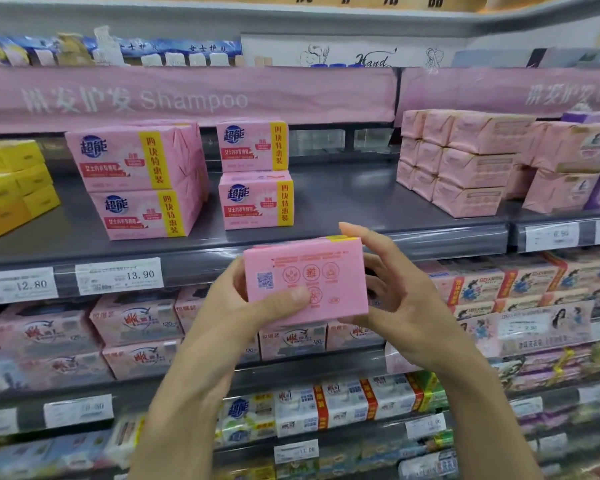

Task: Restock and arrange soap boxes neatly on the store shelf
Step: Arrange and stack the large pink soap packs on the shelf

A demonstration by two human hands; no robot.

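Note:
A pink soap box [312, 271] is held in front of the grey shelf's edge [430, 239], its printed back turned toward me. My left hand [236, 306] grips its left side, thumb across the lower face. My right hand [392, 285] holds its right side, fingers curled round the edge. On the shelf stand two stacks of the same pink boxes: a wide stack [136, 178] at the left and a narrower stack [255, 174] in the middle, each two high.
Yellow boxes [11, 181] sit at the far left of the shelf and pale pink wrapped packs [465, 161] at the right. Bare grey shelf [343, 195] lies between the middle stack and the wrapped packs. Price tags line the shelf edge; lower shelves hold several soap packs.

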